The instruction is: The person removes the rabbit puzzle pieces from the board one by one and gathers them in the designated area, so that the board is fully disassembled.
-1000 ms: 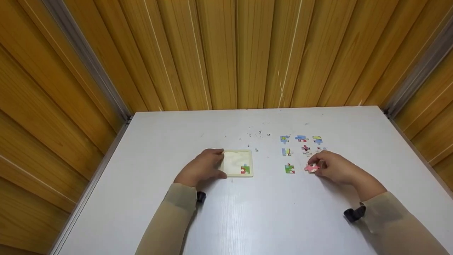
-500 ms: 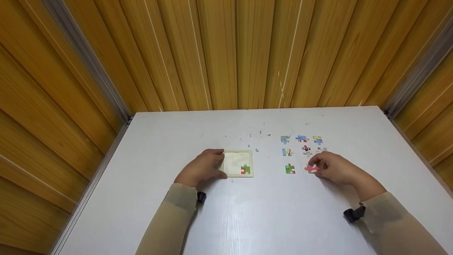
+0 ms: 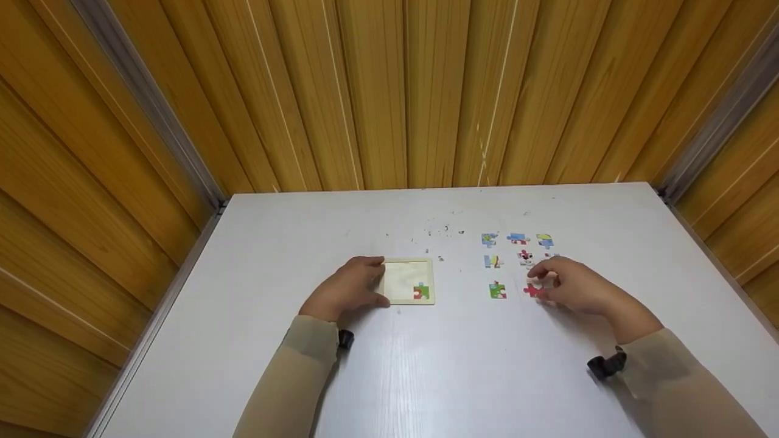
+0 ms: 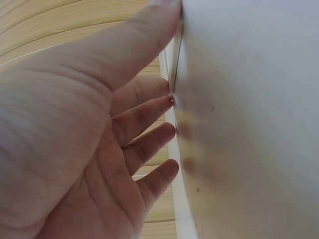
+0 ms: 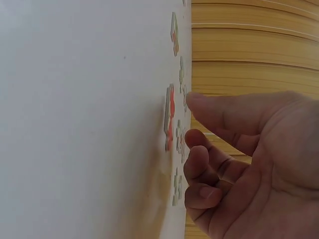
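My left hand (image 3: 353, 285) holds the left side of a small square wooden puzzle tray (image 3: 433, 274), thumb at the near corner and fingers at the far one. A red and green puzzle piece (image 3: 421, 292) lies in the tray's near right corner. To the right, my right hand (image 3: 575, 287) hovers by a red and white puzzle piece (image 3: 533, 291). In the right wrist view that red piece (image 5: 170, 117) lies flat on the table, and the loosely bent fingers are apart from it. Part of a piece behind the right hand is hidden.
Several loose pieces lie in rough rows on the white table (image 3: 450, 371), among them a green piece (image 3: 498, 291) and a blue piece (image 3: 518, 238). Dark specks are scattered beyond the tray. Wood-patterned panels (image 3: 426, 91) stand behind the table and at both sides.
The red piece, tilted in my right fingers a second ago, now lies flat on the table, let go. The right fingers have parted slightly from it. The left hand and tray have stayed put.
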A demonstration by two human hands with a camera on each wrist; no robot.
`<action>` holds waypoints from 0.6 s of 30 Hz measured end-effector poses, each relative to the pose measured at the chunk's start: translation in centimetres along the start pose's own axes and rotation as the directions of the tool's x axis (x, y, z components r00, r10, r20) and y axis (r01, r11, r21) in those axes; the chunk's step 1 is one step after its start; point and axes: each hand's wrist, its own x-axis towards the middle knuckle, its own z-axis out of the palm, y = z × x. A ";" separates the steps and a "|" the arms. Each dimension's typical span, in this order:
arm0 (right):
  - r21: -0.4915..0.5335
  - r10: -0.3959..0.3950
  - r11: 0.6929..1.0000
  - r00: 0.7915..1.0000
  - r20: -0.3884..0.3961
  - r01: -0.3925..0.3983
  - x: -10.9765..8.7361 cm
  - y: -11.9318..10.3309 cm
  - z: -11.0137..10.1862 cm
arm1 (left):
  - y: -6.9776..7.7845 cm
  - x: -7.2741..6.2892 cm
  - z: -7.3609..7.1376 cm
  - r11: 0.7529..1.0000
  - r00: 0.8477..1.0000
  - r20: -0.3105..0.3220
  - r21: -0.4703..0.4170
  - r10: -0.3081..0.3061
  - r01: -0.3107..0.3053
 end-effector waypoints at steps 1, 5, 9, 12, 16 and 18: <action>0.009 0.000 1.000 1.000 0.001 0.000 0.1 -0.2 0.0 | 0.0 0.0 0.0 1.000 1.000 -0.001 0.003 0.005 -0.005; 0.059 -0.008 0.998 1.000 0.008 0.007 0.3 -1.4 0.2 | -0.1 0.0 0.1 1.000 1.000 -0.006 0.017 0.017 -0.016; 0.134 -0.034 0.991 0.999 0.008 0.033 0.7 -2.7 0.5 | 0.0 0.0 0.1 1.000 1.000 -0.007 0.008 0.007 -0.007; 0.194 -0.046 0.980 0.999 0.003 0.044 1.1 -3.8 0.7 | 0.1 -0.1 0.1 1.000 1.000 -0.007 -0.004 0.000 0.000; 0.263 -0.068 0.962 0.998 -0.014 0.069 1.8 -5.3 1.2 | 0.1 -0.2 0.1 1.000 1.000 -0.012 -0.004 0.014 -0.014; 0.281 -0.078 0.956 0.997 -0.025 0.082 2.1 -6.1 1.4 | 0.2 -0.3 0.0 1.000 1.000 -0.015 -0.003 0.019 -0.019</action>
